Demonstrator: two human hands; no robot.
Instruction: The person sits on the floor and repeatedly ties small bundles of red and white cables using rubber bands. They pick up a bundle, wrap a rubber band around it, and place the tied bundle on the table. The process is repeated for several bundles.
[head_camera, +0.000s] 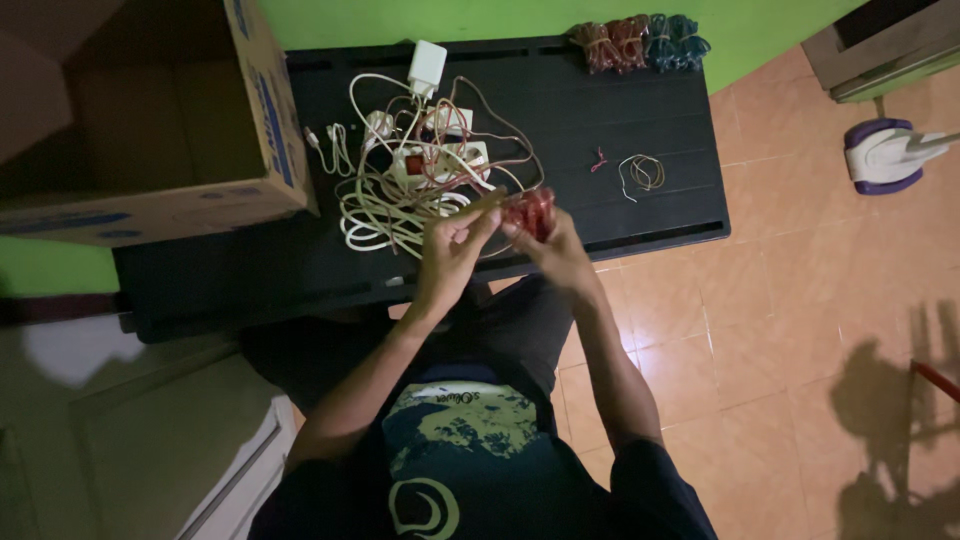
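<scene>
Over the front edge of a low black table (640, 110), both my hands work on a small red bundle of wire (530, 210). My right hand (555, 250) grips the bundle from below. My left hand (450, 250) pinches a thin pale strand at the bundle's left side. Just behind my hands lies a tangle of white and brown cables (400, 200) with white power strips (440, 155) and a white charger block (427, 65).
A large open cardboard box (150, 120) stands at the table's left end. Several coiled red and teal wire bundles (640, 42) lie at the far edge. Rubber bands (642, 172) and a small red tie (598, 160) lie right of the tangle. Tiled floor extends to the right.
</scene>
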